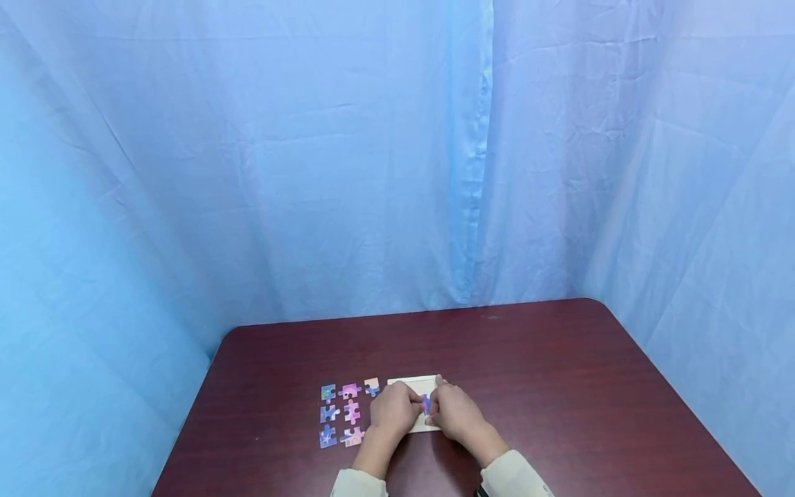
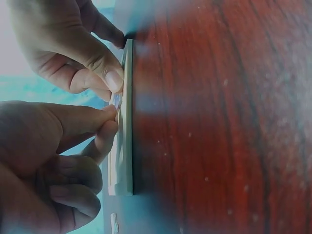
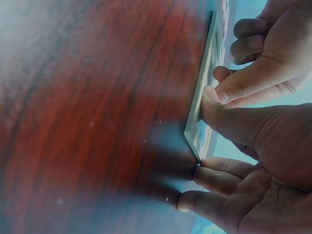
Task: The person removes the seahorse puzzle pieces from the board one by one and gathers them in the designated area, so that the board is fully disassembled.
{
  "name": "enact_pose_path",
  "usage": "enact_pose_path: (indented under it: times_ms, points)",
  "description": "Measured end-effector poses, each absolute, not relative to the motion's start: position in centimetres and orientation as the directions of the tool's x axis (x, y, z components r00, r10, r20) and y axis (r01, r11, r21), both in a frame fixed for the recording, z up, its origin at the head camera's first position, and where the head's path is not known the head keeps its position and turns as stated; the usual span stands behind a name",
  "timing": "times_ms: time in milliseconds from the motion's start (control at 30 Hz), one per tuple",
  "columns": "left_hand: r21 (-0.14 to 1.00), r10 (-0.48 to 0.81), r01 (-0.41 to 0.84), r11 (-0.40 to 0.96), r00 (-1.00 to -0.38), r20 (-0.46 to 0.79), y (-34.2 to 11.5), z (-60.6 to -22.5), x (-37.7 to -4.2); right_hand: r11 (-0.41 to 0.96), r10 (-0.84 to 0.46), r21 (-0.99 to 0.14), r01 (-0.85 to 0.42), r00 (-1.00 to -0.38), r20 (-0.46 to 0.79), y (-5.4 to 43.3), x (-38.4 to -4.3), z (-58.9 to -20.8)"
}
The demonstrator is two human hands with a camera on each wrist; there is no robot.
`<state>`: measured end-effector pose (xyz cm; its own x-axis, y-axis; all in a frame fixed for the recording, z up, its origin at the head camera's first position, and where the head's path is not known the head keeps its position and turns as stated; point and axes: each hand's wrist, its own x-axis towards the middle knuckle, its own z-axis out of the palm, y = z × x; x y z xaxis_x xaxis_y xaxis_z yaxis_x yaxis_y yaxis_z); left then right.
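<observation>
Both hands meet over a small pale wooden tray [image 1: 419, 385] lying on the table. Between their fingertips is a small purple puzzle piece [image 1: 426, 404], mostly covered by fingers. My left hand [image 1: 394, 408] pinches it from the left with thumb and index finger; the other fingers curl inward, as the left wrist view shows. From the right, my right hand [image 1: 457, 411] pinches the piece close over the tray. Its other fingers reach down at the tray's far right corner in the right wrist view, some touching the table.
Left of the tray, several loose puzzle pieces lie spaced in rows: blue ones [image 1: 327, 415], pink ones [image 1: 352, 412] and an orange-and-blue one [image 1: 371, 386]. The dark red wooden table [image 1: 528, 359] has rounded far corners. Blue curtains [image 1: 348, 172] hang behind and at both sides.
</observation>
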<state>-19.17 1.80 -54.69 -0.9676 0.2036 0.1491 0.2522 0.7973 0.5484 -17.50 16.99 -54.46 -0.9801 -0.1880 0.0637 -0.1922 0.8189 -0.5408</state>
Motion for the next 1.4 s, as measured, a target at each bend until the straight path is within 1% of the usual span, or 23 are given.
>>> enact_pose_path:
  times_ms: [233,467,733,933,1400]
  points:
    - [0.538,0.165,0.214,0.815,-0.976,0.139,2.05,-54.86,-19.48,0.823,-0.179,-0.540,-0.176,-0.983,0.047,16.95,-17.52,-54.37]
    - [0.497,0.144,0.209,0.843,-0.976,0.166,2.38,-54.67,-19.55,0.828,-0.168,-0.537,-0.165,-0.985,0.044,16.86,-17.44,-54.27]
    - [0.496,0.120,0.190,0.847,-0.978,0.170,2.58,-54.97,-19.67,0.828,-0.166,-0.536,-0.165,-0.985,0.047,16.88,-17.37,-54.22]
    - [0.486,0.118,0.185,0.854,-0.979,0.164,2.59,-55.17,-19.70,0.832,-0.172,-0.528,-0.172,-0.984,0.051,16.97,-17.43,-54.39]
    - [0.472,0.124,0.207,0.857,-0.972,0.201,2.68,-55.08,-19.52,0.826,-0.162,-0.539,-0.163,-0.986,0.051,17.06,-17.45,-54.28]
